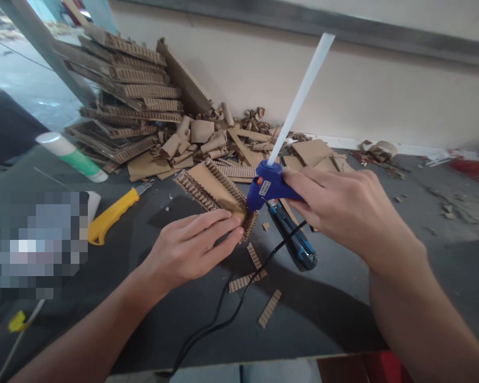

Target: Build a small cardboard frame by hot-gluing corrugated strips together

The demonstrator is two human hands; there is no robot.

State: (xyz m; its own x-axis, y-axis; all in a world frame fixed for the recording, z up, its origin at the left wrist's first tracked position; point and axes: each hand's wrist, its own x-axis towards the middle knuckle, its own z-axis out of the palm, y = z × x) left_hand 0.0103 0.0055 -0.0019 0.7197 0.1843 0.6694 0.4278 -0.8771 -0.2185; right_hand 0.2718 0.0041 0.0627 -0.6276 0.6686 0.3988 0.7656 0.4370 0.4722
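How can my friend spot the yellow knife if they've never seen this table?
On the dark table, find the tall stack of corrugated cardboard at the back left. Come nearer, past the white-and-green tube, left of the left hand. The yellow utility knife lies there, its handle bright yellow, while the other knife is black and blue.

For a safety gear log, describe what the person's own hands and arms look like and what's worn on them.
The left hand and right hand are both ungloved, with no rings visible. The left forearm and right forearm are bare: no sleeve, watch or bracelet shows as far as the picture reaches.
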